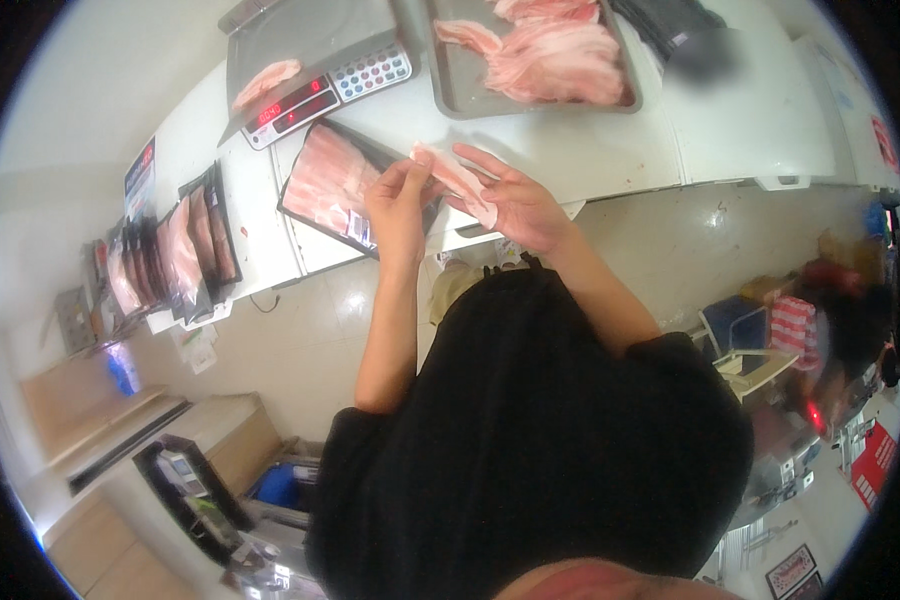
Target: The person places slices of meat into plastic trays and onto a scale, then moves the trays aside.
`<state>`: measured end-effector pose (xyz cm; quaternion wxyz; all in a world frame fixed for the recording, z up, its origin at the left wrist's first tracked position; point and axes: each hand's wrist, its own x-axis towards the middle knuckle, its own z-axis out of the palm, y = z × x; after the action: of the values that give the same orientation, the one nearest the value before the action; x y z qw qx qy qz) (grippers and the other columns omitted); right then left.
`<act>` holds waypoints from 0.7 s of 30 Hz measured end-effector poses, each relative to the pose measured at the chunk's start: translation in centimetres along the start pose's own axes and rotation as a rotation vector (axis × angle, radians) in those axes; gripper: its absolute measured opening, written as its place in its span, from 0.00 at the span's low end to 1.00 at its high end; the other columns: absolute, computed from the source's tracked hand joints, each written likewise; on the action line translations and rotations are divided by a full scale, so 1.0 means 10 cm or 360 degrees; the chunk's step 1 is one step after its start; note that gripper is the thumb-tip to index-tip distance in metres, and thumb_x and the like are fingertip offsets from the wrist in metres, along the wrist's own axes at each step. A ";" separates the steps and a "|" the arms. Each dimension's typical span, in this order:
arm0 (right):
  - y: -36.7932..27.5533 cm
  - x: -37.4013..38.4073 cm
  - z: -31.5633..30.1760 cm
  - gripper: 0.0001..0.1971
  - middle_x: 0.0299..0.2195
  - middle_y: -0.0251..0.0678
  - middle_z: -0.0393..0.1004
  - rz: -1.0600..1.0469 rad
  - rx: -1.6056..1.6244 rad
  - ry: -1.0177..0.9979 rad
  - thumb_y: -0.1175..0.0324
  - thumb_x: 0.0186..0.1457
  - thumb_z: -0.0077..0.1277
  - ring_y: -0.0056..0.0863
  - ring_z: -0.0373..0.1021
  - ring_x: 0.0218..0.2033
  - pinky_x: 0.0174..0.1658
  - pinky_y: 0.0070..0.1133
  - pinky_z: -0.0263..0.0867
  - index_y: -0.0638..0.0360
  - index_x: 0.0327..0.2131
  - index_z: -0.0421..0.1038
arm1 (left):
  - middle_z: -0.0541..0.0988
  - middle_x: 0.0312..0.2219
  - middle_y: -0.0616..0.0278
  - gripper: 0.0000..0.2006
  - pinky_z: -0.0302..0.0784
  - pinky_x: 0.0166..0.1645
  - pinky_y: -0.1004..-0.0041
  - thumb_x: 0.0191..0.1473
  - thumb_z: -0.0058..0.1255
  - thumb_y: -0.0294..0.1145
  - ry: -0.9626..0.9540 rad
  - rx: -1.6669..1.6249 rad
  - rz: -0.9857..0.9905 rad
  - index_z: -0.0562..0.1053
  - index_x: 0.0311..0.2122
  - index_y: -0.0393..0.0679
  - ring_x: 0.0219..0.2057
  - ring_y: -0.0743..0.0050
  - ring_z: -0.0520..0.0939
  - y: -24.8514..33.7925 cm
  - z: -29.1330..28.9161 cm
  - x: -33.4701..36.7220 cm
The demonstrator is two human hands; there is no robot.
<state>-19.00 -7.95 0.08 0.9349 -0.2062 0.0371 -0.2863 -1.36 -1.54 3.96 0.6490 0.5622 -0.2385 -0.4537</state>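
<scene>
A thin pale-pink slice of raw meat (458, 184) is stretched between my two hands above the front edge of the white counter. My left hand (398, 208) pinches its upper left end between thumb and fingers. The lower right end lies against my right hand (526, 208), whose fingers are partly stretched out behind and beside it. Just under my left hand is a black tray of packed meat slices (328, 182) with a label, partly covered by that hand. Beyond it, a digital scale (315, 100) with a lit red display carries one meat piece (267, 82).
At the back, a grey metal tray (450, 92) holds a pile of raw meat slices (555, 60). Several black meat packs (185, 245) stand in a row at the counter's left end. Dark cloth-like material (660, 25) lies beside the metal tray. A person in red-striped clothing (794, 325) is far right.
</scene>
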 end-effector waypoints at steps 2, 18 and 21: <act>0.00 -0.05 0.08 0.36 0.72 0.49 0.52 0.0045 -0.0010 0.0060 0.79 0.65 0.45 0.42 0.53 0.73 0.74 0.37 0.53 0.64 0.74 0.44 | 0.82 0.34 0.68 0.08 0.73 0.36 0.80 0.65 0.58 0.32 0.0005 0.0046 0.0044 0.82 0.40 0.38 0.31 0.84 0.78 -0.01 -0.08 0.00; 0.59 -0.70 -0.17 0.31 0.69 0.44 0.61 0.0342 -0.0254 0.0664 0.77 0.63 0.50 0.35 0.62 0.68 0.73 0.36 0.58 0.68 0.69 0.57 | 0.75 0.20 0.52 0.13 0.72 0.28 0.61 0.54 0.65 0.32 -0.0744 0.1767 0.0610 0.71 0.27 0.39 0.23 0.54 0.79 0.14 -0.94 -0.18; 0.99 -0.18 -0.12 0.30 0.69 0.43 0.62 0.0211 -0.0268 0.0793 0.76 0.64 0.49 0.33 0.62 0.68 0.71 0.34 0.60 0.68 0.68 0.59 | 0.76 0.22 0.46 0.08 0.74 0.31 0.56 0.51 0.60 0.26 -0.0788 0.1550 0.0776 0.71 0.27 0.39 0.26 0.42 0.80 -0.09 -0.95 -0.06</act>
<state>-15.57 0.00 -5.17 0.8932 -0.2035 0.3032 -0.2623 5.91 3.88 0.78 0.3271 0.6016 -0.6853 -0.2478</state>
